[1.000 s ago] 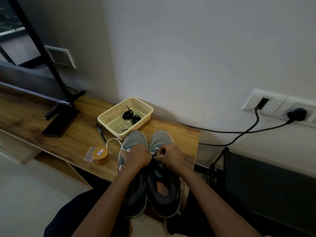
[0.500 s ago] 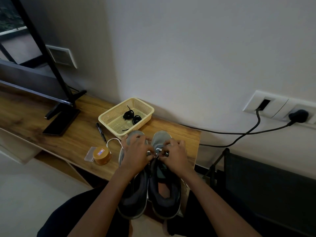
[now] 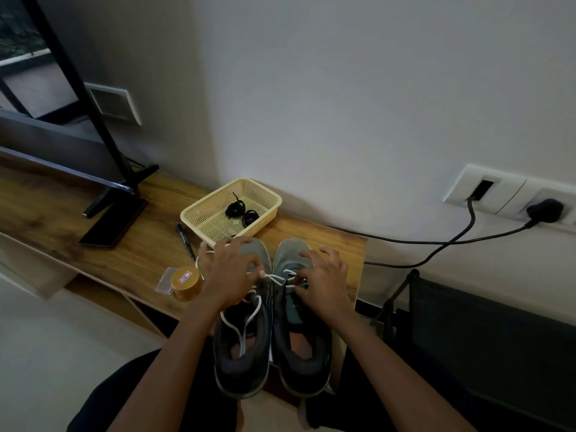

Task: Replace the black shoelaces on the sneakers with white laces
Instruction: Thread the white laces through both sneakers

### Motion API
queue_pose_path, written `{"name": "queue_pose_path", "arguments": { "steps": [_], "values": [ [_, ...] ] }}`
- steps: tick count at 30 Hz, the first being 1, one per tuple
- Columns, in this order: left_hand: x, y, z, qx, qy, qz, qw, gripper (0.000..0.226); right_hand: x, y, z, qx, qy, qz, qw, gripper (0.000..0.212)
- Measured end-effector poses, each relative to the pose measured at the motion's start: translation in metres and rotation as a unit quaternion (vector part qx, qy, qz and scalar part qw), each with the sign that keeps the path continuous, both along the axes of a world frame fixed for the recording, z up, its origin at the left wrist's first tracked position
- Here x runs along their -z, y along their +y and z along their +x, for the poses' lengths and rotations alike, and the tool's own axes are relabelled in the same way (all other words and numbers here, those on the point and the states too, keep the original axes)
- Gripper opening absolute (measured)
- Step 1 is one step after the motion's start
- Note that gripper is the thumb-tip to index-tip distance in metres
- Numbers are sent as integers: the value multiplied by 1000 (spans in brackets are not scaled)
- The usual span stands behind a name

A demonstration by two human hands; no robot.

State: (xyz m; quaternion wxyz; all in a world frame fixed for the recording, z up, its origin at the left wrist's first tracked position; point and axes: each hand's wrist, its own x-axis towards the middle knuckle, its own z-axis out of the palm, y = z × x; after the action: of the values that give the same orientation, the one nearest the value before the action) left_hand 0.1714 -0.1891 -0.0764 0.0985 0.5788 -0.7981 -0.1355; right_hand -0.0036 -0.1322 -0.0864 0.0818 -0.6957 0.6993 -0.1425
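Desk [image 3: 140, 254] of brown wood runs along the far wall, with a dark screen [image 3: 46, 141] on its stand at the left end. Two grey sneakers sit side by side at the desk's right end, the left sneaker [image 3: 243, 363] touching the right sneaker [image 3: 304, 363]. Each one's long axis runs near to far: toes point at the far wall and the heels hang over the desk's near edge.

Just beyond the toes stands a yellow mesh basket [image 3: 199, 210], holding coiled black laces [image 3: 241, 210].

The left hand [image 3: 224, 275] lies over the left sneaker's front. Its grip pinches the white lace [image 3: 277, 279] between thumb and forefinger, with the other fingers spread. The right hand [image 3: 324, 282] lies over the right sneaker's front, and its grip pinches the same lace, the remaining fingers lifted and bent. The lace stretches between the two hands across the right sneaker's upper eyelets, and a slack length trails near over the left sneaker's opening.

Left of the sneakers stand a round tan tub [image 3: 185, 282] and, touching it, a small clear case [image 3: 165, 285]. A black marker [image 3: 185, 236] lies between the tub and the basket.
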Motion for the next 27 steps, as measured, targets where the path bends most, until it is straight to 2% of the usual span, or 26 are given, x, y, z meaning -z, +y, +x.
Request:
{"name": "queue_pose_path", "arguments": {
  "steps": [4,9,14,18,23,27],
  "values": [
    [-1,-7,12,-39,17,15,999,13,-1,-1,0,4,6,12,1000,18],
    [-4,8,-10,54,1,3,999,16,-6,-5,0,4,-11,35,999,25],
    [0,10,-21,67,-54,7,996,17,-5,-6,1,-3,-6,51,999,24],
    [-4,6,-18,34,-28,-19,999,13,-2,-6,0,1,1,47,999,26],
    [-9,-3,-7,-76,-45,-6,996,16,-1,-5,-1,7,-1,43,999,23],
    [-5,0,-12,9,-22,24,999,28,-3,-6,0,6,-10,45,999,27]
  ]
}}
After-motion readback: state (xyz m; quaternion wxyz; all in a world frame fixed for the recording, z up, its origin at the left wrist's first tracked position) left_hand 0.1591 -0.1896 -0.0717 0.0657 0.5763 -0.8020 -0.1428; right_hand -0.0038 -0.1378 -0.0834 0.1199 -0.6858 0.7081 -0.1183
